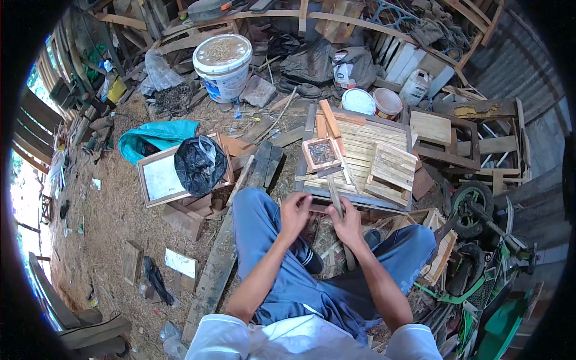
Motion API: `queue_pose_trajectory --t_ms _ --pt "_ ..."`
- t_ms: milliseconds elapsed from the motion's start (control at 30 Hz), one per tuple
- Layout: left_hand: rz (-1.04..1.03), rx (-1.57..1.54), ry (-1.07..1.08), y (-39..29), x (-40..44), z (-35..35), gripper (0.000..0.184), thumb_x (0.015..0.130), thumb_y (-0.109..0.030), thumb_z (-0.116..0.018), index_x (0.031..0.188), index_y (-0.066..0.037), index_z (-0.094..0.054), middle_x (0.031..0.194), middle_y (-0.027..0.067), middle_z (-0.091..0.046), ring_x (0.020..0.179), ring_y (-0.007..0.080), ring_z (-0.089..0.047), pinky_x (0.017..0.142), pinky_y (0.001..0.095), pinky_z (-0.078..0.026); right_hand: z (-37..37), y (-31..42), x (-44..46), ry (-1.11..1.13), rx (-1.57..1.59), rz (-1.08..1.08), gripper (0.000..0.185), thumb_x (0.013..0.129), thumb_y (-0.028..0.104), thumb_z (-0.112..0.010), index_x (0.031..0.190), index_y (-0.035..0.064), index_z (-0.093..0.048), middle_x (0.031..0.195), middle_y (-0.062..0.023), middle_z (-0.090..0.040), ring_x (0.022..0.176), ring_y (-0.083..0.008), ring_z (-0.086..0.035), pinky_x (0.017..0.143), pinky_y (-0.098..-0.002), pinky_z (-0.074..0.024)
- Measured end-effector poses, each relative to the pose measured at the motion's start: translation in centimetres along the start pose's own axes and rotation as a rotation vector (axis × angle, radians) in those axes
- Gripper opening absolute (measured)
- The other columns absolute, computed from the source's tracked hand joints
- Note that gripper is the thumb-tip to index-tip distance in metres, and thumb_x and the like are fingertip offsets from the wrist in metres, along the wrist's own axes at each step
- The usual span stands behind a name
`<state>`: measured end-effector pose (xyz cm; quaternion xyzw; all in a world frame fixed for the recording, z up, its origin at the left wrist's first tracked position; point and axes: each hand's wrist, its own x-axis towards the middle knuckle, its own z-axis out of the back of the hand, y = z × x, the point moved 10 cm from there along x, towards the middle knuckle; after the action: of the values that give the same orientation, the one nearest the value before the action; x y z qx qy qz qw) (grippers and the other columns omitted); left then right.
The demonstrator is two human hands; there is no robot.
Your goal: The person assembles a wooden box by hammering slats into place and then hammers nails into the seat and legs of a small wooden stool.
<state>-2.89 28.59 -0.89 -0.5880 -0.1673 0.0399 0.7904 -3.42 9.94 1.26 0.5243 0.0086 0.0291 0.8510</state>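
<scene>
The right hand has its fingers clamped on a strip, which reaches over the near edge of the desk, perhaps to keep it steady. The left hand, beside it, has its fingers curled nearly together; I cannot tell whether they pinch anything. The box sits on the desk just beyond, probably for easy reach.
</scene>
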Motion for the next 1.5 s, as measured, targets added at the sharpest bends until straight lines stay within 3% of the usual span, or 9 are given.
queue_pose_trajectory --t_ms 100,200,333,533,733,1167,1267,1367,1500 --pt "0.13 0.024 -0.113 2.8 1.6 1.4 0.014 0.088 -0.013 -0.069 0.094 0.0 -0.07 0.081 0.0116 -0.07 0.07 0.0144 -0.064 0.067 0.0289 -0.05 -0.7 0.4 -0.3 0.013 -0.118 -0.018 0.033 0.09 0.017 -0.063 0.117 -0.0005 -0.058 0.089 -0.0256 -0.068 0.083 -0.0414 -0.068 0.073 -0.0427 -0.0526" --pt "0.085 0.0 -0.172 2.9 2.8 1.8 0.014 0.087 -0.012 -0.069 0.094 0.0 -0.07 0.081 0.012 -0.07 0.07 0.0161 -0.065 0.067 0.0293 -0.05 -1.8 0.1 -0.6 0.042 -0.171 -0.014 0.032 0.09 0.017 -0.063 0.116 -0.001 -0.059 0.09 -0.0276 -0.067 0.088 -0.043 -0.067 0.075 -0.0445 -0.0523" --pt "-0.143 0.154 -0.173 2.2 2.5 1.5 0.012 0.081 -0.009 -0.072 0.092 -0.006 -0.073 0.089 0.0095 -0.065 0.086 0.024 -0.06 0.078 0.0349 -0.046 -2.0 0.4 -0.8 0.011 -0.135 -0.032 0.029 0.09 0.016 -0.062 0.113 -0.001 -0.061 0.087 -0.028 -0.067 0.09 -0.0438 -0.067 0.074 -0.0454 -0.0522" --pt "-0.119 0.153 -0.214 3.3 1.9 1.4 0.011 0.077 -0.008 -0.075 0.088 -0.006 -0.073 0.093 0.0109 -0.06 0.089 0.0284 -0.057 0.083 0.0392 -0.045 -2.7 1.6 -0.9 0.063 -0.076 -0.128 0.031 0.094 0.017 -0.059 0.119 -0.0005 -0.056 0.083 -0.0273 -0.066 0.085 -0.0463 -0.066 0.071 -0.0495 -0.0503" --pt "-0.075 0.077 -0.195 4.3 1.9 1.6 0.012 0.078 -0.009 -0.075 0.089 -0.004 -0.073 0.094 0.0112 -0.061 0.092 0.0291 -0.059 0.085 0.0387 -0.046 -4.2 2.4 -1.2 0.157 -0.399 -0.035 0.031 0.097 0.019 -0.051 0.123 0.0027 -0.049 0.081 -0.0324 -0.063 0.078 -0.0526 -0.06 0.066 -0.0599 -0.0457" --pt "-0.073 0.072 -0.186 4.8 1.8 1.6 0.017 0.079 -0.012 -0.076 0.094 -0.004 -0.074 0.097 0.0131 -0.064 0.095 0.0296 -0.062 0.086 0.0372 -0.047 -4.5 3.9 -0.8 0.081 -0.443 0.039 0.035 0.099 0.02 -0.048 0.13 0.003 -0.045 0.082 -0.0314 -0.063 0.08 -0.0519 -0.06 0.066 -0.0595 -0.0449" --pt "-0.092 0.073 -0.204 4.8 1.8 1.4 0.012 0.077 -0.007 -0.075 0.087 -0.002 -0.071 0.096 0.0123 -0.064 0.093 0.0305 -0.06 0.086 0.0402 -0.046 -5.1 2.3 -0.7 0.224 -0.567 -0.072 0.033 0.099 0.02 -0.048 0.127 0.003 -0.045 0.08 -0.0314 -0.062 0.078 -0.0521 -0.06 0.065 -0.0604 -0.0451" --pt "-0.128 0.051 -0.21 4.6 1.8 1.5 0.013 0.077 -0.007 -0.075 0.088 -0.002 -0.071 0.097 0.0126 -0.064 0.092 0.0313 -0.06 0.084 0.0405 -0.046 -4.0 4.4 -0.7 0.076 -0.432 0.014 0.027 0.099 0.019 -0.047 0.122 0.0041 -0.046 0.08 -0.0321 -0.062 0.077 -0.0531 -0.06 0.066 -0.0615 -0.0458" --pt "-0.064 0.038 -0.196 5.4 1.7 1.2 0.013 0.078 -0.008 -0.074 0.09 -0.003 -0.072 0.098 0.0124 -0.064 0.093 0.0306 -0.06 0.086 0.0398 -0.046 -5.1 2.5 -0.4 0.258 -0.59 -0.116 0.027 0.099 0.018 -0.047 0.123 0.005 -0.044 0.081 -0.0325 -0.062 0.078 -0.0531 -0.06 0.066 -0.0614 -0.0448"
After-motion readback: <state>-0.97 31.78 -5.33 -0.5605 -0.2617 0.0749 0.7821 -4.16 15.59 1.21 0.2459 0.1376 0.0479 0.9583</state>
